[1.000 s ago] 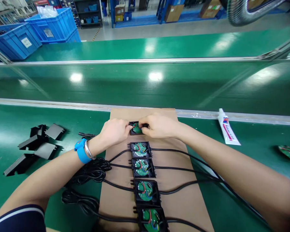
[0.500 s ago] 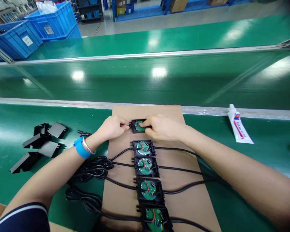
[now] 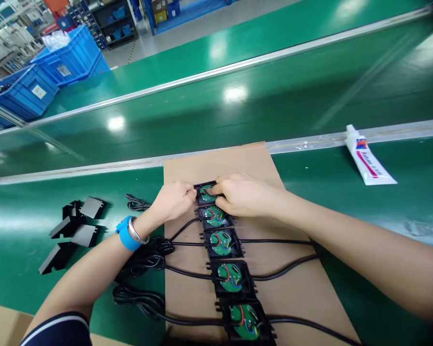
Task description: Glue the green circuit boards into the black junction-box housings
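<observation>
A column of several open black boxes, each with a round green circuit board and coloured wires, lies on a brown cardboard sheet point(image 3: 209, 161). Both my hands are on the farthest black box point(image 3: 204, 192). My left hand point(image 3: 175, 199) pinches its left edge, fingers curled. My right hand point(image 3: 240, 194) covers its right side with fingers pressed on the green board. The second box point(image 3: 215, 217) sits just below, touching my right hand. Black cables point(image 3: 274, 276) run out from the boxes on both sides. A blue wristband point(image 3: 125, 234) is on my left wrist.
Several black plastic covers point(image 3: 75, 226) lie on the green table to the left. Coiled black cable point(image 3: 144, 257) sits by the cardboard's left edge. A white glue tube point(image 3: 368, 156) rests at the right by the metal rail. Blue crates point(image 3: 46, 72) stand far left, beyond the conveyor.
My head has turned, so the scene now sits skewed. The farthest box has come down closer to the second box, with both hands still on it.
</observation>
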`<action>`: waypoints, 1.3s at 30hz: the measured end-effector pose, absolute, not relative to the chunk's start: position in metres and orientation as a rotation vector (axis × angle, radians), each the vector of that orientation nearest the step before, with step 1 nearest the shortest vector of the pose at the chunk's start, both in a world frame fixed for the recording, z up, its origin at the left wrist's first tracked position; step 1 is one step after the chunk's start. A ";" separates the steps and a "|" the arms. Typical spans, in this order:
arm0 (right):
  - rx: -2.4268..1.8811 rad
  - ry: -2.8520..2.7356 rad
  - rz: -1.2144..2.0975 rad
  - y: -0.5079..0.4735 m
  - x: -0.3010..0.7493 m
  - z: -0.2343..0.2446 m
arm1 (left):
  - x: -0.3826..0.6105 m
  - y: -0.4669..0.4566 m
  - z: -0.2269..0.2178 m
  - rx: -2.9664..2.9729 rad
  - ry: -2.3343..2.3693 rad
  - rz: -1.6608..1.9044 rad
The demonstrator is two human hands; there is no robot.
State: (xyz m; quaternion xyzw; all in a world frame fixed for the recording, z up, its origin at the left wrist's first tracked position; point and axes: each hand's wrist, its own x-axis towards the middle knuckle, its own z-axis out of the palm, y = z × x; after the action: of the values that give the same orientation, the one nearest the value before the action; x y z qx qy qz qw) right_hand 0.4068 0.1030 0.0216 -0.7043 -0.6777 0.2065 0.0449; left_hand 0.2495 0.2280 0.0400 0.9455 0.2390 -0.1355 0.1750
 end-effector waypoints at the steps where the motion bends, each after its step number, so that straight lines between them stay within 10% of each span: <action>1: -2.147 -2.072 0.637 0.103 0.407 0.021 | 0.251 0.228 0.040 2.705 0.668 -0.439; 39: -2.054 -2.067 0.662 0.105 0.410 0.024 | 0.239 0.195 0.036 2.981 0.554 -0.152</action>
State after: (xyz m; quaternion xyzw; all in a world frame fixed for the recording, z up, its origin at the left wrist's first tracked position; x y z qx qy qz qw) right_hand 0.4101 0.1053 0.0241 -0.6853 -0.6897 0.2210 0.0765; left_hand 0.2386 0.1954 0.0357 0.9806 0.1821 -0.0500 0.0527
